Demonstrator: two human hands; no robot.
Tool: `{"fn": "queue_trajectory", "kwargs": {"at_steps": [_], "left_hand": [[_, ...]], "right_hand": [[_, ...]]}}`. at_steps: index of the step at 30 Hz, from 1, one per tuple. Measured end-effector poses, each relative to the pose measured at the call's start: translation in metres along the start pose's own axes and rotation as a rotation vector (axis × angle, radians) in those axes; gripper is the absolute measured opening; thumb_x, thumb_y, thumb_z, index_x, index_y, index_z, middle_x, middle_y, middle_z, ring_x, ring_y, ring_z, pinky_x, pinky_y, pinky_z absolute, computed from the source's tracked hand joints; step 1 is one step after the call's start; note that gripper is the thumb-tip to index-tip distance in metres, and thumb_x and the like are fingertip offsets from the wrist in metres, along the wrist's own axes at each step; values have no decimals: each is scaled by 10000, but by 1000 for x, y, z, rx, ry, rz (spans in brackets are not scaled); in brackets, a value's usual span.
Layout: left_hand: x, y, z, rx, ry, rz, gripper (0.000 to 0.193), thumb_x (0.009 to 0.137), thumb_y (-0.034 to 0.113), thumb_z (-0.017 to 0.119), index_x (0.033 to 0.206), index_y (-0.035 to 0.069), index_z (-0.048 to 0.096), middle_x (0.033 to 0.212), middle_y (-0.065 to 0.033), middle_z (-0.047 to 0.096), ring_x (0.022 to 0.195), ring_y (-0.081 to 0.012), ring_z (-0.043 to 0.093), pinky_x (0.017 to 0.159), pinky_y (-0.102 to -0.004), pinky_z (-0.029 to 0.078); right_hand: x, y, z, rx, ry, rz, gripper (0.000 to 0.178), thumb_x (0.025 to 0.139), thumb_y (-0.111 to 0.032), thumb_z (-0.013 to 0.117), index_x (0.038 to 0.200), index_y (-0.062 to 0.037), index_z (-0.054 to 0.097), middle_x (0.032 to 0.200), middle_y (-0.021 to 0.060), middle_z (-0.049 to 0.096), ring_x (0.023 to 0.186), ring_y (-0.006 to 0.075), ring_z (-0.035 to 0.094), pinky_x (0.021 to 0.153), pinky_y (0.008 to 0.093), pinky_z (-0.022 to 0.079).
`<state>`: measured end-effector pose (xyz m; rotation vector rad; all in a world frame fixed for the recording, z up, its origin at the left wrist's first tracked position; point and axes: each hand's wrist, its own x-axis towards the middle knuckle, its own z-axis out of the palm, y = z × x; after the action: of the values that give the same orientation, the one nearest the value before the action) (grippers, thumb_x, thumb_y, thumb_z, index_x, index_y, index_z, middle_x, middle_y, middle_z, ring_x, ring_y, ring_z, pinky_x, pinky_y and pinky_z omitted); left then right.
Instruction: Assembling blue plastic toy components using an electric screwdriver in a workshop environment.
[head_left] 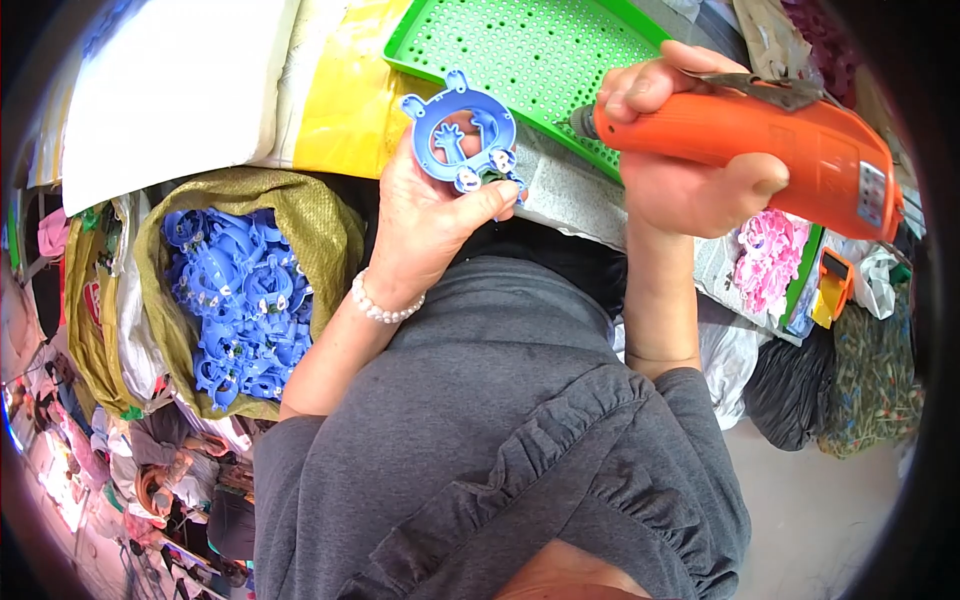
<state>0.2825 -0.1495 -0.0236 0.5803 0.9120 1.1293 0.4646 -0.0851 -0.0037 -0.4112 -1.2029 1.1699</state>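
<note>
In my left hand [425,205] is a blue plastic ring-shaped part [428,140], gripped near its lower edge between thumb and fingers. The part has small tabs on its rim, hand-shaped pieces inside the ring and some small printed pieces by my thumb. My right hand [690,180] is wrapped round an orange electric screwdriver [760,145]. Its dark tip points left, over the edge of a green perforated tray [490,50], and stays apart from the blue part. Whether a screw sits on the tip is too small to tell.
An olive woven sack [335,215] full of similar blue parts [240,290] stands at my left. Pink plastic pieces [772,255] lie at the right of the table, near a black bag [790,395]. A white sheet [170,90] and yellow wrapping [345,95] cover the far left.
</note>
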Motion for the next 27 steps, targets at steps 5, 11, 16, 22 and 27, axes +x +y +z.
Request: {"fn": "queue_trajectory", "kwargs": {"at_steps": [5, 11, 16, 22, 27], "left_hand": [[-3, 4, -1, -7, -6, -37, 496, 718, -96, 676, 1143, 0, 440, 934, -72, 550, 707, -132, 584, 573, -255, 511], [-9, 4, 2, -9, -73, -92, 492, 716, -94, 666, 1136, 15, 434, 901, -63, 568, 721, -123, 583, 576, -255, 505], [-11, -1, 9, 25, -98, -46, 427, 710, -73, 675, 1063, 13, 451, 860, -60, 575, 669, -112, 580, 561, -252, 506], [-15, 2, 9, 83, -78, -71, 420, 703, -40, 682, 1048, 24, 451, 861, -41, 580, 674, -94, 589, 511, -230, 505], [-18, 1, 12, 79, -74, -83, 424, 709, -37, 679, 1059, 35, 450, 860, -31, 581, 676, -82, 592, 500, -220, 502]], "right_hand": [[9, -18, 7, -13, -110, -61, 977, 734, -808, 386, 1192, 49, 482, 851, 89, 585, 722, 206, 535, 700, 383, 424], [9, -57, 35, -105, -291, 4, 1027, 682, -824, 454, 1284, 7, 437, 946, 50, 565, 807, 183, 513, 764, 370, 382], [5, -58, 46, -25, -437, 30, 1020, 648, -821, 508, 1303, -43, 431, 922, 22, 542, 754, 159, 503, 721, 349, 393], [-12, -56, 67, 88, -209, 134, 1016, 652, -812, 514, 1290, -27, 432, 908, 30, 541, 748, 168, 519, 713, 348, 411], [-14, -55, 62, 33, -270, 189, 1021, 654, -813, 506, 1266, 2, 441, 904, 41, 555, 749, 186, 532, 697, 355, 430]]}}
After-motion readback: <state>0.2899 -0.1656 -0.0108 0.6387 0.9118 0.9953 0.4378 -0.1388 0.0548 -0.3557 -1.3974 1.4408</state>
